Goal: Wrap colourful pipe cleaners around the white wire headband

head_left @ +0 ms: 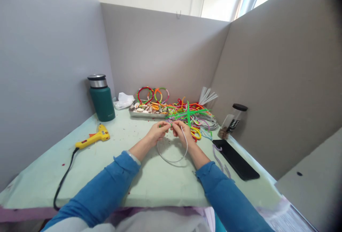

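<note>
A thin grey-white hoop (173, 161) hangs in a loop below my two hands, above the pale green table. My left hand (159, 132) pinches a small green piece at the top of the hoop. Close beside it, my right hand (181, 131) is closed on the hoop's other side, fingertips nearly touching those of the left. Behind the hands lies a heap of coloured fuzzy stems (188, 112), next to a metal tray (148, 115) of shells. Finished-looking coloured rings (145, 95) lean at the back of the tray.
A yellow glue gun (92, 138) with a black cord and a green bottle (102, 100) stand left. White tissue (124, 100) is at the back. On the right are a black phone (236, 159), a clear jar (232, 121) and white sticks (207, 96). Grey partitions (165, 47) enclose the table (160, 189).
</note>
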The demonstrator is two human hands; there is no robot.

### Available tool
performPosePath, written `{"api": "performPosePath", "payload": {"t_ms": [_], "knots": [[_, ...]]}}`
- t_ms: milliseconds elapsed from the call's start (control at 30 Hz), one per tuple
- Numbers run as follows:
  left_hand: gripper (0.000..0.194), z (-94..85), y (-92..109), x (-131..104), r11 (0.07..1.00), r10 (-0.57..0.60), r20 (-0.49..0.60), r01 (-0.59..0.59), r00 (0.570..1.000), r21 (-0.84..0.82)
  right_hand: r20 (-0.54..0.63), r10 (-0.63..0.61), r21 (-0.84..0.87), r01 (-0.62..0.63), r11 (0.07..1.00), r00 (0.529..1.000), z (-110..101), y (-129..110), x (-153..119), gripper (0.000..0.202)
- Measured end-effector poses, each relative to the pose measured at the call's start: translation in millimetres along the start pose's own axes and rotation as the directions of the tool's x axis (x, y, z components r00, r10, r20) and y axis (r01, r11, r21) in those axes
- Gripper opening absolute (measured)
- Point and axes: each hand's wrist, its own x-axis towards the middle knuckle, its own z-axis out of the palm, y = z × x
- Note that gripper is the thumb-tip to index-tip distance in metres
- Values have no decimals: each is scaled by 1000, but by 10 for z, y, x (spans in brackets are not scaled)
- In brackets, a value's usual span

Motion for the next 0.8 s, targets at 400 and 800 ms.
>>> {"api": "performPosePath", "payload": {"t_ms": [400, 800], "knots": [[22, -73, 21, 25, 986, -116, 126, 129, 985, -103, 59, -15, -97, 20, 995, 998, 3, -6, -36, 22], [19, -112, -39, 69, 977, -94, 124, 116, 988, -179, 117, -20, -91, 30, 995, 993, 8, 18, -31, 18]]}}
